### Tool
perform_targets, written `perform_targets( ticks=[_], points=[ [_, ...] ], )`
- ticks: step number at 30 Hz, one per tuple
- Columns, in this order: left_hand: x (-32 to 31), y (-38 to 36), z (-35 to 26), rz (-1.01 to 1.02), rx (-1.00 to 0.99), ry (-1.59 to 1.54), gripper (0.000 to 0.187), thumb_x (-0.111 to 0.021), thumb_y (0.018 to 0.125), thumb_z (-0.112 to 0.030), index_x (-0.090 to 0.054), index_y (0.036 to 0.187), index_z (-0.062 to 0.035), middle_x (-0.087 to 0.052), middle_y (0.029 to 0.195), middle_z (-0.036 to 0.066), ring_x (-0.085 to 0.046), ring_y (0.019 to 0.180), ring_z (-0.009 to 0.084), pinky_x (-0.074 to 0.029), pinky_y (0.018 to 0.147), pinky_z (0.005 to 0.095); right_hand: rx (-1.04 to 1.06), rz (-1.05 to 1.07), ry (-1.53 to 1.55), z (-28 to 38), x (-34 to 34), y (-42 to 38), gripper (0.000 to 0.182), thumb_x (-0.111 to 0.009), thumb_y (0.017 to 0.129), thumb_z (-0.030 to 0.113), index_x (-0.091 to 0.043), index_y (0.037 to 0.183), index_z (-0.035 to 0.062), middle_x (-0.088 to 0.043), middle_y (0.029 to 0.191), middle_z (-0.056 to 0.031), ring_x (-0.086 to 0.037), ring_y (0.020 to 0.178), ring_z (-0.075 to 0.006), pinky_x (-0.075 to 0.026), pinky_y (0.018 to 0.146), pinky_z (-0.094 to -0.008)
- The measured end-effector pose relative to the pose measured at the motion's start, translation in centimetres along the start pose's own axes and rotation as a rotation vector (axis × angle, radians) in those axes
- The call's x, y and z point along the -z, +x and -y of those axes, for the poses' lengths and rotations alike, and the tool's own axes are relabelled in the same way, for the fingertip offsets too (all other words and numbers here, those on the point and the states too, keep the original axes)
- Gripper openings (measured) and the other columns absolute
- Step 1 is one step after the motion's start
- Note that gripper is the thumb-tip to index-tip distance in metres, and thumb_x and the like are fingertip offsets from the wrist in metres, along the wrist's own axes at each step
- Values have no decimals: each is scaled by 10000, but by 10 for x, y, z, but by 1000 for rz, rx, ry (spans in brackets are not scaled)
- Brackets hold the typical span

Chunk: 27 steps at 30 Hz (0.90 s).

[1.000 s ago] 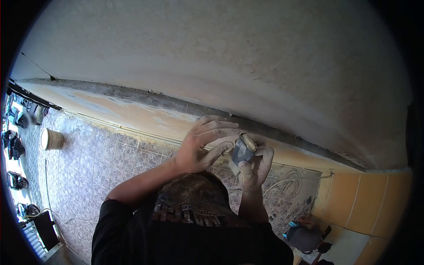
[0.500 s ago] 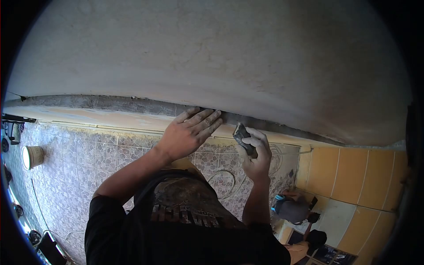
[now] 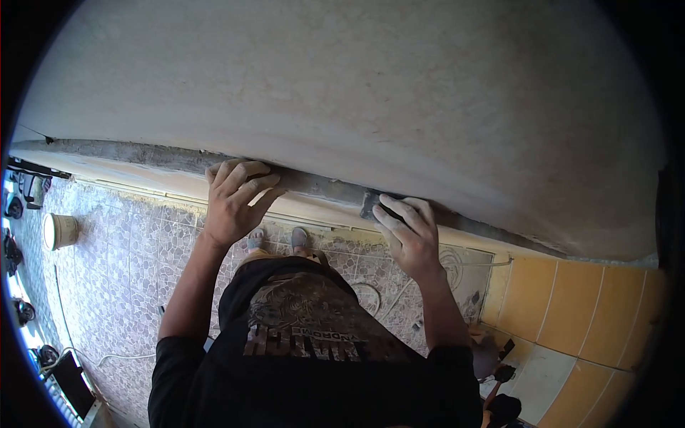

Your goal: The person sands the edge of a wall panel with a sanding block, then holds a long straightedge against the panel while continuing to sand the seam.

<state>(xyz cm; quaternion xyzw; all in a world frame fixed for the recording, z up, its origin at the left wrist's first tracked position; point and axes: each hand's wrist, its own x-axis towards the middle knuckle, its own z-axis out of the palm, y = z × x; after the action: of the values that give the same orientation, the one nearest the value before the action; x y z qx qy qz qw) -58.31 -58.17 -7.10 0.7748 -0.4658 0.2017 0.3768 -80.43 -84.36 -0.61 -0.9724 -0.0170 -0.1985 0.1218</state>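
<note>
A narrow grey ledge (image 3: 321, 187) runs along the bottom of a pale plastered surface (image 3: 342, 85). My left hand (image 3: 239, 196) rests on the ledge with bent fingers, its thumb held apart and nothing in its grasp. To the right, my right hand (image 3: 412, 235) grips a small dark block (image 3: 369, 205), which lies against the ledge. Pale dust coats the fingers of both hands. Part of the block is hidden under the right fingers.
Below are a patterned tile floor (image 3: 143, 285), a white bucket (image 3: 61, 232) and a coiled hose (image 3: 365, 296). Orange wall tiles (image 3: 564, 299) stand at the right. Another person (image 3: 505, 408) is at the lower right, partly cut off. Parked motorbikes line the far left.
My left hand has moved left along the ledge, its fingers now more bent. My right hand has brought the block up against the ledge. The view has shifted, and my feet now show.
</note>
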Motion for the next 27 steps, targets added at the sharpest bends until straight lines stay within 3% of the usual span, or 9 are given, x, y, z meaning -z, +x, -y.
perform_targets(
  ticks=[5,10,14,18,24,27],
  points=[
    [0,1,-4,11,27,0,292,-951,757,-213,-794,1001,-183,-734,1104,-35,-643,1057,196,-394,918,389,26,-38,37,24,-20,26,407,-818,845,67,-807,1248,123,-755,1317,-35,-660,1106,-230,-545,959,-393],
    [1,4,-5,10,44,-33,270,-954,758,-221,-807,982,-182,-735,1083,-38,-636,1044,190,-392,913,390,-60,-27,2,1,2,-1,381,-805,861,64,-808,1240,110,-759,1321,-74,-666,1109,-254,-545,972,-395],
    [4,4,-8,49,92,-47,244,-950,761,-219,-814,959,-180,-733,1069,-38,-628,1024,191,-381,922,391,27,-98,16,20,-30,17,352,-794,877,84,-815,1227,118,-764,1314,-47,-655,1099,-240,-537,970,-389],
    [9,7,-8,61,90,-35,241,-949,759,-215,-812,955,-184,-727,1062,-43,-625,1017,191,-378,931,388,45,-69,51,53,-43,51,429,-834,822,76,-815,1241,166,-744,1356,3,-647,1103,-193,-519,946,-355],
    [3,5,-3,24,57,-114,238,-948,754,-205,-809,947,-191,-711,1045,-70,-622,1005,178,-382,925,377,-51,-15,37,20,-6,15,364,-845,846,110,-829,1207,157,-778,1288,-13,-664,1077,-236,-531,945,-382],
    [4,5,-5,49,88,-121,239,-946,750,-194,-809,945,-198,-709,1038,-74,-624,1005,172,-382,924,370,2,-34,20,32,-22,22,348,-829,859,106,-829,1205,145,-776,1283,-30,-662,1072,-235,-523,950,-373]
  ],
)
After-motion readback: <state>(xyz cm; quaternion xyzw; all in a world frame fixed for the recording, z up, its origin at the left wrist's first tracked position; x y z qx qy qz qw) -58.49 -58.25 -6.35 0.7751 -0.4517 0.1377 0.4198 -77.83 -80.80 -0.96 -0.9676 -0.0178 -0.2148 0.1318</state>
